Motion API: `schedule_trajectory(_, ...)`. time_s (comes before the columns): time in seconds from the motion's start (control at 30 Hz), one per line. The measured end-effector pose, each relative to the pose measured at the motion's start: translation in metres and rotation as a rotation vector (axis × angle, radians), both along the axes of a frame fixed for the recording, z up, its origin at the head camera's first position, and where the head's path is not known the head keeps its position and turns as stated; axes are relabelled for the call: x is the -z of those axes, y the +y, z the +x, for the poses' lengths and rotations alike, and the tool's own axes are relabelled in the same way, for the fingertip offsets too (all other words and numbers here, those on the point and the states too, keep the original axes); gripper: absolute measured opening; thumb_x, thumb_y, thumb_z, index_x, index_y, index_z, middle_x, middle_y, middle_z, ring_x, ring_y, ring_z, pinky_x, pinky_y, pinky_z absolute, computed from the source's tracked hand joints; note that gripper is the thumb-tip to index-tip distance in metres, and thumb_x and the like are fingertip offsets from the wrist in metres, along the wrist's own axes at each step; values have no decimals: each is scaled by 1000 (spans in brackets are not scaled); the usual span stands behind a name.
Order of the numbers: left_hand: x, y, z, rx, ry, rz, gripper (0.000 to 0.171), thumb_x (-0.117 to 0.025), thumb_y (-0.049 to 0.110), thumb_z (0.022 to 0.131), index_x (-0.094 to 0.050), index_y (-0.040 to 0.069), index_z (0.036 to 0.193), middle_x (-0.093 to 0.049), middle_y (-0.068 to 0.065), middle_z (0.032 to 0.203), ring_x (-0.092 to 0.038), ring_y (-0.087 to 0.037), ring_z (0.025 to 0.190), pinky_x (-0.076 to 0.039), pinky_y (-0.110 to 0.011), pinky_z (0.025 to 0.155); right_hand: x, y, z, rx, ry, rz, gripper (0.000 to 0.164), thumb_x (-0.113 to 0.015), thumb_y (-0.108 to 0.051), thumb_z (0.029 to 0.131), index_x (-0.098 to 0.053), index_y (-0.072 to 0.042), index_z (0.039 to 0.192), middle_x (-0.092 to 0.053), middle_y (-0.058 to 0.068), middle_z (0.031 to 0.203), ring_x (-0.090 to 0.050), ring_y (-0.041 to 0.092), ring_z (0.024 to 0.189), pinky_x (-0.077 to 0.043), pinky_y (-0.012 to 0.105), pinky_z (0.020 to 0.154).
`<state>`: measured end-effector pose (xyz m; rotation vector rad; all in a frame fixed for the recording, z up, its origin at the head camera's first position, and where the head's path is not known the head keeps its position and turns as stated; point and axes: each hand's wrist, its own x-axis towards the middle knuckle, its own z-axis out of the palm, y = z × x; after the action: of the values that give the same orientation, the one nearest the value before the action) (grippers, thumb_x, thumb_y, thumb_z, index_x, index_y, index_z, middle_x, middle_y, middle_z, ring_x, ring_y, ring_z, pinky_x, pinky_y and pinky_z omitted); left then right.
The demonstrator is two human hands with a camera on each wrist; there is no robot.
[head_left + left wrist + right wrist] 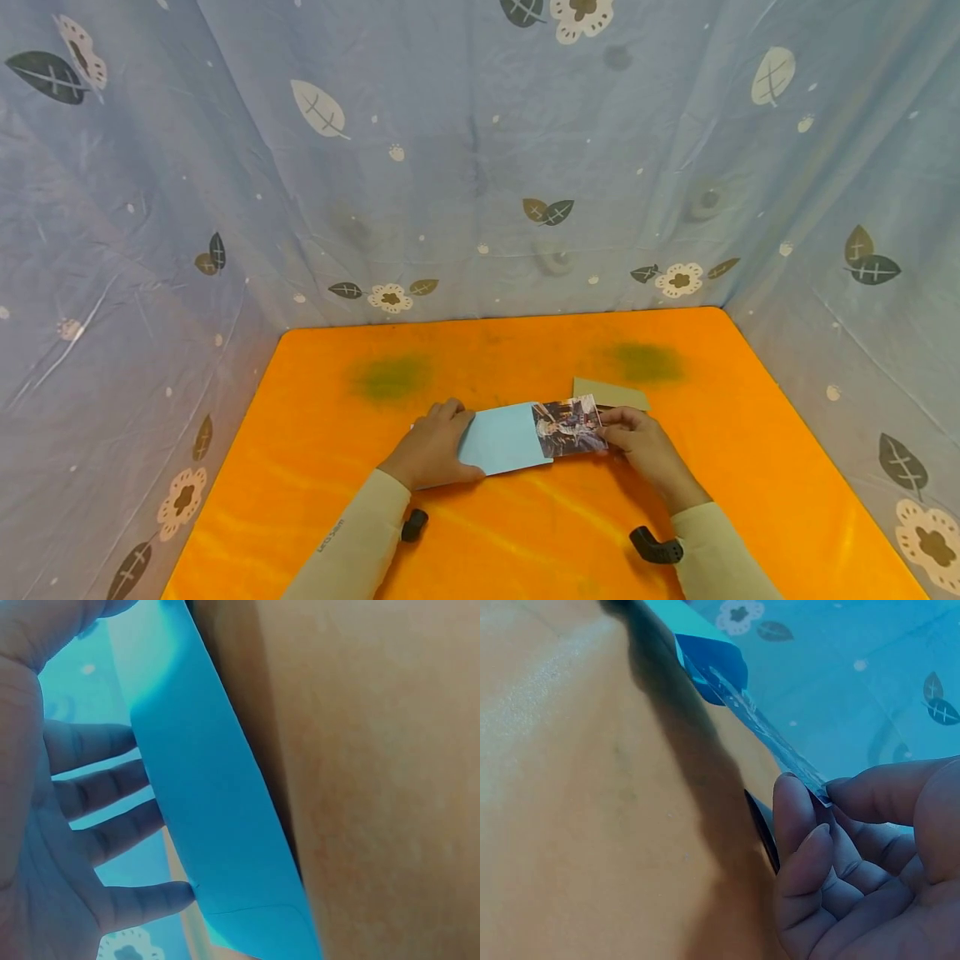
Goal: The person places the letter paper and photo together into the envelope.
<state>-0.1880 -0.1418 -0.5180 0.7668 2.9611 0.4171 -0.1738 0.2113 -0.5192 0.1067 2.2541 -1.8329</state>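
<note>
A light blue envelope [504, 437] is held at its left end by my left hand [438, 446], thumb along the near edge and fingers at the far edge. In the left wrist view the fingertips meet one long edge of the envelope [217, 802]. A printed picture card [567, 427] sticks out of the envelope's right end, its left part apparently inside. My right hand [641, 446] pinches the card's right edge. Seen from the right wrist, thumb and forefinger grip the card's edge [780, 742], and the envelope's mouth [712, 664] gapes around its far end.
Behind the right hand lies a flat olive-tan paper piece [611, 393], perhaps another envelope. The orange tabletop [487, 350] has two greenish stains toward the back. Patterned blue-grey curtains [450, 167] close in the back and both sides.
</note>
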Motion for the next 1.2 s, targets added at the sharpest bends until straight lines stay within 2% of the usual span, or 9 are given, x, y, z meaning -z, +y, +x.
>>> schedule_trajectory(0.47,-3,3,0,10,-12,2,95,-69,71,66,-50,11,138,-45,-1,126,-42,-20,107,-42,-42,85,6,-6,-1,-28,22,-32,27,-60,-11,94,-57,4,116,-63,17,96,-58,30,74,-50,37,63)
schedule_trajectory(0.87,-6,3,2,6,-20,21,95,-70,69,67,-50,11,138,-45,-1,126,-43,-20,107,-43,-42,84,10,-12,1,-39,11,-42,23,-61,-10,92,-60,3,111,-59,17,80,-52,27,65,-50,36,60)
schedule_trajectory(1.2,-5,3,3,11,-7,12,95,-71,70,66,-50,11,138,-45,-1,125,-42,-19,106,-42,-41,85,15,-14,3,-37,-14,-42,23,-62,-12,92,-61,1,110,-63,16,88,-60,31,71,-52,37,60)
